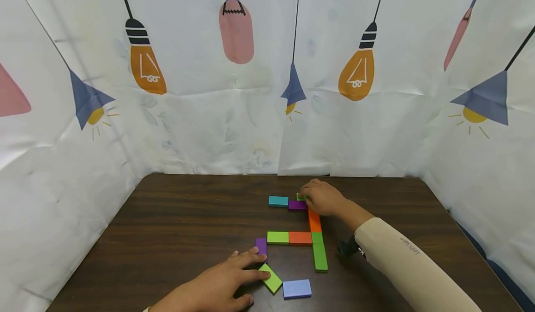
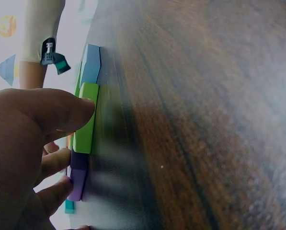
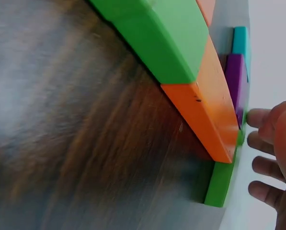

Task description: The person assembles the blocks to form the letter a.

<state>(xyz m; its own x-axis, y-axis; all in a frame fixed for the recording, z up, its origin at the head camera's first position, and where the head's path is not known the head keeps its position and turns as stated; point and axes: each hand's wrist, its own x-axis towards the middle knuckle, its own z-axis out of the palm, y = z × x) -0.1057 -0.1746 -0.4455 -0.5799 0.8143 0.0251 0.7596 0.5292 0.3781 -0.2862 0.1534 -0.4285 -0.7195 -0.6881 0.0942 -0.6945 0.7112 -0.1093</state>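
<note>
My left hand [image 1: 223, 282] reaches in at the front, fingers spread. One fingertip touches a tilted lime-green block [image 1: 272, 280]; others rest by a purple block [image 1: 261, 246], and the left wrist view shows fingertips against that purple block [image 2: 77, 184]. My right hand [image 1: 323, 197] is at the far end of the layout, over a green block [image 1: 301, 197] it partly covers. In the right wrist view its fingers [image 3: 263, 167] are extended near the far green block [image 3: 220, 184], apart or barely touching; I cannot tell. A light blue block [image 1: 297, 289] lies beside the lime-green one.
An orange block [image 1: 315, 221] and green blocks [image 1: 320, 257] form a column. A red-orange block [image 1: 300, 238] and a lime block [image 1: 277, 237] branch left from it. Farther back lie purple [image 1: 297, 205] and teal [image 1: 278, 201] blocks. Printed cloth [image 1: 234, 131] surrounds the dark wooden table [image 1: 188, 214].
</note>
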